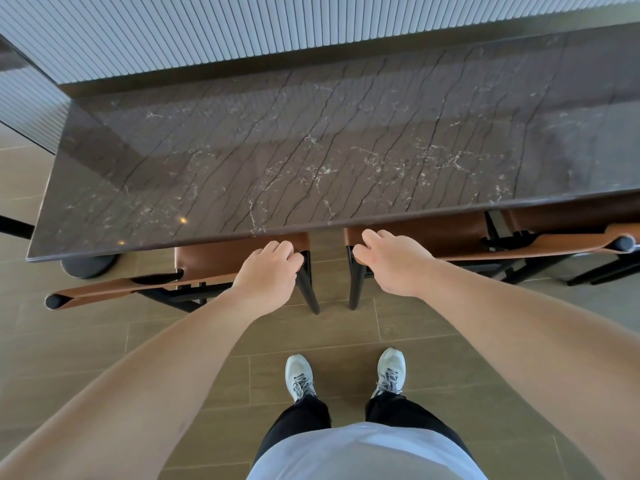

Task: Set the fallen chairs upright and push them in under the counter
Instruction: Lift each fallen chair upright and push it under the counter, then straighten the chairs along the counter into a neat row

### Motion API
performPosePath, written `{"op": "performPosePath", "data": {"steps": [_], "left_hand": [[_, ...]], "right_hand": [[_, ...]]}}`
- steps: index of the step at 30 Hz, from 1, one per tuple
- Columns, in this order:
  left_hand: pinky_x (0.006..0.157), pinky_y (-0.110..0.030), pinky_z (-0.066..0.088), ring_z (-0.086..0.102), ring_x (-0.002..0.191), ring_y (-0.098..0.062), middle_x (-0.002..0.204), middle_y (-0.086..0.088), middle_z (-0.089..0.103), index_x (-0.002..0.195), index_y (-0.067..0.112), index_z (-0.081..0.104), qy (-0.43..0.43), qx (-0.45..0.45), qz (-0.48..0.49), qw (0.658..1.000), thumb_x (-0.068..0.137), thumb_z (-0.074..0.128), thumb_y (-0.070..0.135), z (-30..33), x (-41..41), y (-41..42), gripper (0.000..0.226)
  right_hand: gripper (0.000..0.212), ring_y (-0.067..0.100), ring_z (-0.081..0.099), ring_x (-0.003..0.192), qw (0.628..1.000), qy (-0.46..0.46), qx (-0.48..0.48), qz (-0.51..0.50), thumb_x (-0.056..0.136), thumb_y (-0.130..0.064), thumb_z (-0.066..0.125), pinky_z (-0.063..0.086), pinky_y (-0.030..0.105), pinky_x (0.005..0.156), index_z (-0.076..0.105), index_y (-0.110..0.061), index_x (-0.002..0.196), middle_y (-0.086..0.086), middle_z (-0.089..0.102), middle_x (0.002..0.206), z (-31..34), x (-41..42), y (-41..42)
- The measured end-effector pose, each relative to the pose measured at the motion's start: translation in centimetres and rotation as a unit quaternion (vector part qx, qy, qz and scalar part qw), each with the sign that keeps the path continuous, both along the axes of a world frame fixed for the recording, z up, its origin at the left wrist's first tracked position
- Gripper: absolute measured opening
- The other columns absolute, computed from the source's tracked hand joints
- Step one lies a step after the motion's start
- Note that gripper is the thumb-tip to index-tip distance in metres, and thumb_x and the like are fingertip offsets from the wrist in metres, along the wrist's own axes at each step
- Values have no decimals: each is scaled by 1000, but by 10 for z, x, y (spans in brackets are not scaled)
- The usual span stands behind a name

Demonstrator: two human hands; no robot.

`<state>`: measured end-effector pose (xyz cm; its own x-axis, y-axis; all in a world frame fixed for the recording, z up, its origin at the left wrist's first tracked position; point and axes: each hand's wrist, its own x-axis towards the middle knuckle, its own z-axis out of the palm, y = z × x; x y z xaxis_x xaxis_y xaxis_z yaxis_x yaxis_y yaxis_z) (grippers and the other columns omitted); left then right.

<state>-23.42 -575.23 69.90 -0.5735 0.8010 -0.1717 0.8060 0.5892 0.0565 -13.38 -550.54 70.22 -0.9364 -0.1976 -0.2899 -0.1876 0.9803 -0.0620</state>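
Note:
Two chairs with tan leather seats and backs on black frames stand upright, their seats partly under the dark marble counter (294,140). My left hand (268,271) grips the right end of the left chair (214,258) at its backrest post. My right hand (391,261) grips the left end of the right chair (433,237) at its backrest. A narrow gap of floor separates the two chairs. Each chair's front part is hidden beneath the counter.
A third tan chair (571,216) sits under the counter at the right edge. A round black counter base (88,265) stands at the left. A ribbed white wall (207,29) runs behind the counter. My feet (346,372) stand on wood-look floor tiles.

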Motion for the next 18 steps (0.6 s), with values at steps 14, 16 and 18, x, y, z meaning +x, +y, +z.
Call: {"op": "performPosePath", "data": {"steps": [14,16,18], "left_hand": [[71,-18,41,58,89,2,100,14,63,98,38,61,-341,297,335,827,79,64,45,36,39,79,21],[76,-24,47,63,92,-4,101,10,66,99,37,62,-380,329,371,781,75,64,48,40,43,89,26],[77,-30,52,67,94,-10,104,6,67,100,35,63,-412,361,397,737,75,64,46,43,48,99,28]], "right_hand": [[28,15,52,91,935,10,-269,-232,91,-36,59,45,33,73,53,-26,117,-7,46,114,20,23,27],[24,10,56,89,899,14,-329,-287,90,-36,62,48,30,75,53,-30,111,-9,49,112,21,27,37],[24,4,56,88,862,17,-377,-338,88,-36,64,45,23,69,52,-35,109,-11,52,112,22,32,47]]}}
